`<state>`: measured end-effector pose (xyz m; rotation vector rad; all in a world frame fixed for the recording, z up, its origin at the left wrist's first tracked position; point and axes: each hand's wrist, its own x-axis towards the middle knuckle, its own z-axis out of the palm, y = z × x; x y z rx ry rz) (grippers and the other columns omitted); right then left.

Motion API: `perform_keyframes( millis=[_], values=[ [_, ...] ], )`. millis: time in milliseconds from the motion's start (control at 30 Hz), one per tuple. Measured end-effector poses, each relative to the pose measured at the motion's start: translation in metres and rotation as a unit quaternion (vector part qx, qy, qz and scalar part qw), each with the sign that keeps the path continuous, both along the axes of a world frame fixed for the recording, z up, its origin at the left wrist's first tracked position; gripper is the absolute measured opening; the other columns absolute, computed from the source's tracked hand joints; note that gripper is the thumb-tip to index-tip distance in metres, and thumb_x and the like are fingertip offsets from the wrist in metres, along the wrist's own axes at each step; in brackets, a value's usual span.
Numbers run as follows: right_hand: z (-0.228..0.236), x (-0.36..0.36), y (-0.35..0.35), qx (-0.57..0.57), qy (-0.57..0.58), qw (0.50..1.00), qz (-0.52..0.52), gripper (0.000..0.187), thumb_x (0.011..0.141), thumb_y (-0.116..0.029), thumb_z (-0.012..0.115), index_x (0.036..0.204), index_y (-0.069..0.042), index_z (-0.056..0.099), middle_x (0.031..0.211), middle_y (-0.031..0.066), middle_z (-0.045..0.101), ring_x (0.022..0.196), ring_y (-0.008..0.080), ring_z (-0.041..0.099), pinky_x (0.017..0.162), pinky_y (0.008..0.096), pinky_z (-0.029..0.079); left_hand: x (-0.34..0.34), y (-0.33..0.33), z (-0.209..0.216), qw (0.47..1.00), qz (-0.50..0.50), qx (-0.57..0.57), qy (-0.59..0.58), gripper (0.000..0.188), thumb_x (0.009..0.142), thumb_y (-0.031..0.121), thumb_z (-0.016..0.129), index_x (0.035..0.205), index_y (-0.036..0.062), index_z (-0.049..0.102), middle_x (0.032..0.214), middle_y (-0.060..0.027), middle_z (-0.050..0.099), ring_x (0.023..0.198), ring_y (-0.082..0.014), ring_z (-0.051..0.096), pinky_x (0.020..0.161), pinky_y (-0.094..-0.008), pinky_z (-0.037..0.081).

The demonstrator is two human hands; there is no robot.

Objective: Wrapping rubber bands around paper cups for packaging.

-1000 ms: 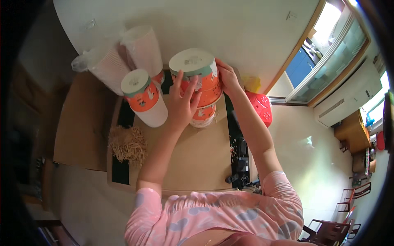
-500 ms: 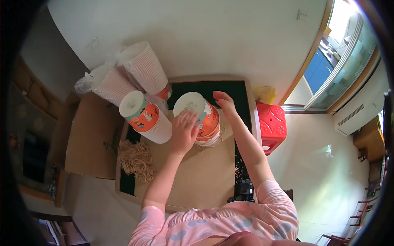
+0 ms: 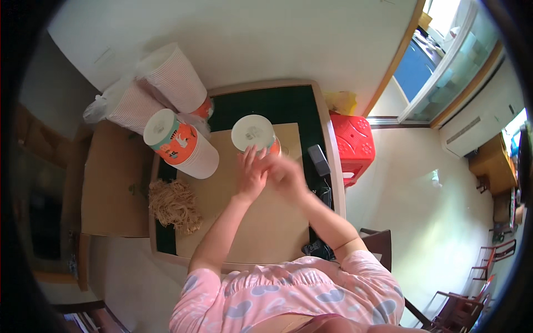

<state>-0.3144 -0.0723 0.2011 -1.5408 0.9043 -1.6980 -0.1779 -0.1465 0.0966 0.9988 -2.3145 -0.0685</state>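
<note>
Head view, from above: what do you see by the hands?

"One upturned paper bucket [image 3: 251,132], right at the fingers. Its round base faces up, off-white, with a greyish mark in the middle, and a sliver of orange wall shows on its right side. The hands hide most of the rest."

"Where does it stand?"

"Toward the far side of a tan cardboard sheet [image 3: 244,236], which lies on the dark green tabletop [image 3: 266,101]."

"And the hands themselves?"

"The left hand [image 3: 254,176] has its fingers long and slightly parted, reaching up to the bucket's near edge; whether they press on it, I can't tell. The right hand [image 3: 286,175] is a blur, crossing close against the left, so I can't tell if it's wide, narrow or gripping anything."

"What's beside them?"

"To the left, a leaning bucket stack [image 3: 182,145], bottoms up: teal band, orange print with pale figures, plain white walls nested below. Just nearer the person lies a tangle of tan twine [image 3: 176,206]. Behind the leaning stack are plastic-wrapped buckets [image 3: 172,77], and past the table's right edge is a red plastic stool [image 3: 352,139]."
</note>
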Motion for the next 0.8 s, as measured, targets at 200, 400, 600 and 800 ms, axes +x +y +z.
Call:
perform_keyframes(
  millis=[200, 400, 600, 800],
  values=[
    [0.159, 0.149, 0.137, -0.237, 0.195, 0.843, 0.442, 0.024, 0.074, -0.015, 0.056, 0.094, -0.002, 0.057, 0.084, 0.0108, 0.051, 0.085, 0.0299, 0.05, 0.076, 0.0411, 0.04, 0.036, 0.091, -0.004, 0.998, 0.028, 0.053, 0.026, 0.051, 0.074, 0.002, 0.066, 0.122, 0.0091, 0.052, 0.129, -0.0146, 0.046, 0.123, -0.0323, 0.041, 0.102, -0.0452, 0.035],
    [0.123, 0.221, 0.222, -0.266, 0.196, 0.858, 0.392, 0.027, 0.074, -0.017, 0.056, 0.096, -0.002, 0.056, 0.087, 0.0118, 0.051, 0.087, 0.03, 0.05, 0.078, 0.0423, 0.041, 0.112, 0.134, -0.017, 0.992, 0.047, 0.107, 0.042, 0.046, 0.075, 0.002, 0.064, 0.12, 0.0075, 0.053, 0.125, -0.0146, 0.048, 0.12, -0.0328, 0.043, 0.101, -0.0436, 0.037],
    [0.109, 0.275, 0.235, -0.321, 0.181, 0.856, 0.363, 0.03, 0.074, -0.019, 0.057, 0.098, -0.001, 0.055, 0.091, 0.013, 0.051, 0.089, 0.0301, 0.051, 0.08, 0.0437, 0.041, 0.175, 0.136, -0.013, 0.985, 0.086, 0.119, 0.085, 0.046, 0.076, 0.001, 0.063, 0.121, 0.0067, 0.053, 0.122, -0.014, 0.05, 0.116, -0.0325, 0.046, 0.099, -0.0422, 0.04],
    [0.111, 0.314, 0.175, -0.371, 0.17, 0.855, 0.322, 0.033, 0.074, -0.021, 0.058, 0.099, -0.001, 0.054, 0.095, 0.0142, 0.05, 0.091, 0.0302, 0.051, 0.082, 0.0452, 0.041, 0.219, 0.109, -0.008, 0.979, 0.108, 0.118, 0.123, 0.045, 0.079, 0.002, 0.063, 0.122, 0.0071, 0.052, 0.12, -0.014, 0.051, 0.113, -0.0321, 0.048, 0.097, -0.0415, 0.041]
  ],
)
